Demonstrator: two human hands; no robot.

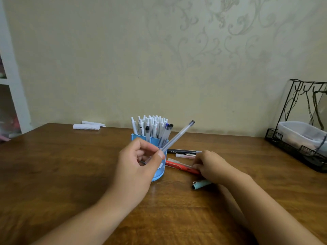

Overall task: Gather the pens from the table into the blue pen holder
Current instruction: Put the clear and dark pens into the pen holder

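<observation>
The left hand pinches a clear pen between thumb and curled fingers, its capped end slanting up toward 1 o'clock, across the front of the blue holder. The holder stands mid-worktop, packed with upright white pens. The right hand lies at 3 o'clock of the holder, fingers curled down onto a red pen that lies flat; whether it grips or only touches it I cannot tell. A black pen and a pink pen lie just beyond at 12 o'clock of that hand. A teal pen shows under the wrist at 6 o'clock
</observation>
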